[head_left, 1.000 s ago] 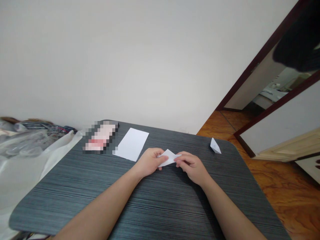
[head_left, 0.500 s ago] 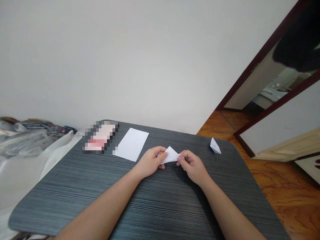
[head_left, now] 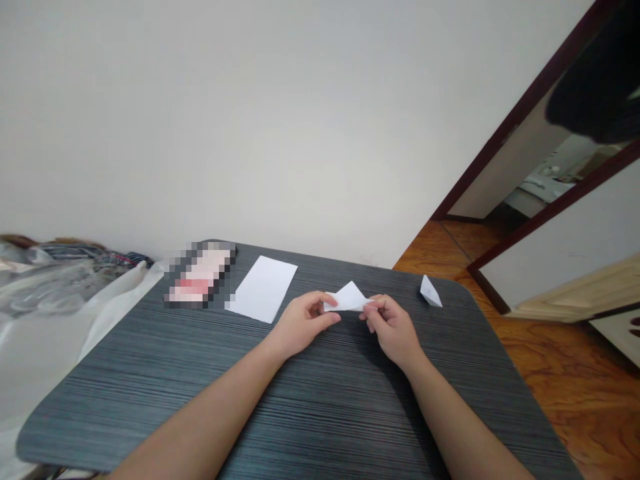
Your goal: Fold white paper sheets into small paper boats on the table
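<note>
Your left hand (head_left: 300, 324) and right hand (head_left: 395, 328) each pinch one end of the folded paper (head_left: 350, 298) over the surface (head_left: 300, 413). It looks light, thin and easily creased, so grip gently at the folded edges.

A flat white sheet (head_left: 263, 288) lies on the dark table (head_left: 200, 373). A small folded paper boat (head_left: 430, 292) sits near its far right corner. Clutter (head_left: 60, 273) is piled at left.

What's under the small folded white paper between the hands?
Only the dark grey striped tabletop shows below the small folded white paper, pinched by left hand and right hand. Fingertips behind it are covered.
</note>
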The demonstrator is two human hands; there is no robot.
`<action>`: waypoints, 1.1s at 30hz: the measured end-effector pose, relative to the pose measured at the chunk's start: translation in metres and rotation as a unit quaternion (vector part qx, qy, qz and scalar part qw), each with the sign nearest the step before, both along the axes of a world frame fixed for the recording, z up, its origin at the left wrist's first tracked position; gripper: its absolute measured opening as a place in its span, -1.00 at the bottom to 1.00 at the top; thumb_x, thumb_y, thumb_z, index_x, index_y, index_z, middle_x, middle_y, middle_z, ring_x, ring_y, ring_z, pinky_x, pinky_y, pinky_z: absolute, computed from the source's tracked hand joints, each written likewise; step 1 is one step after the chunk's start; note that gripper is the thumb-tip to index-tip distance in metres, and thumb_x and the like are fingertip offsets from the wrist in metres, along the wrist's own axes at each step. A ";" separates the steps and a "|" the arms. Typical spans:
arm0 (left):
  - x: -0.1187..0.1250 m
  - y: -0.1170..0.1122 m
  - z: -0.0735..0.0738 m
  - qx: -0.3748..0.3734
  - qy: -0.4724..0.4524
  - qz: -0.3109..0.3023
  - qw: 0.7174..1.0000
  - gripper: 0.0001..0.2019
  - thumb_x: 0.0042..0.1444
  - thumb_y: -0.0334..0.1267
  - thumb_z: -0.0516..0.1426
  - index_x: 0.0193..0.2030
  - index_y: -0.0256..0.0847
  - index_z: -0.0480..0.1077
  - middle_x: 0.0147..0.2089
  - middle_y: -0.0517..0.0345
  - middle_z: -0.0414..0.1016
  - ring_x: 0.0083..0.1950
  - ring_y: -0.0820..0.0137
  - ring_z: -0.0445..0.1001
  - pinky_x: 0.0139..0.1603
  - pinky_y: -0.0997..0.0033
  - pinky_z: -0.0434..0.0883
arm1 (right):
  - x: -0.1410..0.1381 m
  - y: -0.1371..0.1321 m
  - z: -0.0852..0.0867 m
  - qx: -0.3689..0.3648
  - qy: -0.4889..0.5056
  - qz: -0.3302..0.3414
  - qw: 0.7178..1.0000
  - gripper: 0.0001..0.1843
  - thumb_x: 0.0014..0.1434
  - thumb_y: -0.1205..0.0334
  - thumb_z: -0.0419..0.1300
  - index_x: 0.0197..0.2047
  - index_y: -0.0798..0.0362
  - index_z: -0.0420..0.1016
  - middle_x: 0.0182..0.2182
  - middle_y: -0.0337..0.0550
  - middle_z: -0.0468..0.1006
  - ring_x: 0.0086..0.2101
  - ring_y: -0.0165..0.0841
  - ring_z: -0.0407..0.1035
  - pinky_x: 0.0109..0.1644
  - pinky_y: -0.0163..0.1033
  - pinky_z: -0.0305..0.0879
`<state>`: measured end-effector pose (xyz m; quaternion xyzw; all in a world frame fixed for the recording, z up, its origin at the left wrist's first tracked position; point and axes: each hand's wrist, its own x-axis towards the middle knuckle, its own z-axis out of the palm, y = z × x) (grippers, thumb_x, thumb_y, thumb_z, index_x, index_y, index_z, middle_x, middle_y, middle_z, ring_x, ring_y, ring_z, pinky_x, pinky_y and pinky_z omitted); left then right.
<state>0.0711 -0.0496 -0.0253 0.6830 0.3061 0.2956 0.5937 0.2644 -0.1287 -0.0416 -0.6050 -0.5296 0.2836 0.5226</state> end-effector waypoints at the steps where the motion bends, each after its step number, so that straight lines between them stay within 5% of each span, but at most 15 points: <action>1: 0.000 0.000 0.000 0.005 0.004 0.003 1.000 -0.75 0.02 -0.17 0.17 -0.18 -0.24 0.38 -0.37 0.17 0.40 -0.43 0.49 0.36 -0.40 0.48 0.33 | 0.000 0.000 0.000 0.002 -0.003 0.005 1.000 -0.82 0.18 0.15 0.10 -0.38 0.06 0.34 -0.40 -0.16 0.45 -0.59 -0.47 0.24 -0.50 -0.30 0.21; 8: 0.000 0.002 0.003 0.043 0.014 0.030 0.999 -0.76 0.10 -0.13 0.08 -0.43 -0.28 0.39 -0.42 0.14 0.42 -0.44 0.46 0.38 -0.38 0.47 0.34 | -0.002 -0.001 0.002 0.011 0.006 0.017 1.000 -0.80 0.18 0.15 0.11 -0.41 0.07 0.36 -0.41 -0.17 0.45 -0.58 -0.47 0.25 -0.48 -0.31 0.21; 33: 0.004 -0.001 0.002 0.025 -0.007 0.089 0.996 -0.82 0.11 -0.15 0.07 -0.30 -0.24 0.32 -0.52 0.22 0.40 -0.48 0.47 0.39 -0.40 0.47 0.32 | -0.011 0.000 0.004 -0.008 0.080 0.020 0.997 -0.83 0.18 0.13 0.12 -0.29 0.05 0.26 -0.53 -0.20 0.49 -0.60 -0.45 0.25 -0.52 -0.32 0.18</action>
